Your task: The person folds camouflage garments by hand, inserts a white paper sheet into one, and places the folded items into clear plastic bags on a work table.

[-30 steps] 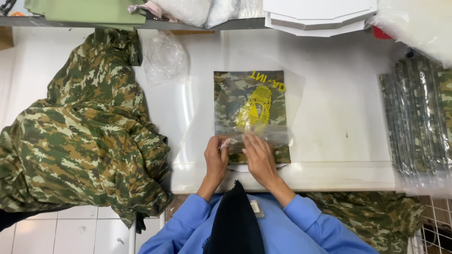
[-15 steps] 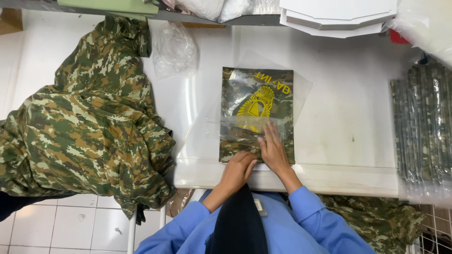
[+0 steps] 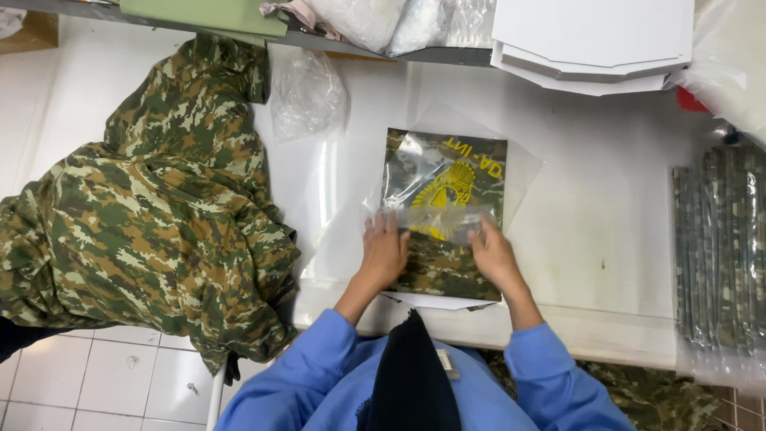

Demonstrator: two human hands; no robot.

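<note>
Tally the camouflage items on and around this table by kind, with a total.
Folded camouflage garment with yellow print, under the left hand and right hand: 1
Loose camouflage clothing heap: 1
Stack of bagged camouflage garments: 1
Camouflage fabric below the table edge: 1
Total: 4

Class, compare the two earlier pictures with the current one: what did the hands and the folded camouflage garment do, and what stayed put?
The left hand and right hand have spread apart to the two sides of the folded camouflage garment, pulling the clear plastic bag up over it; earlier they sat together at its near edge. The camouflage pile, the packed stack and the white boards stayed put.
</note>
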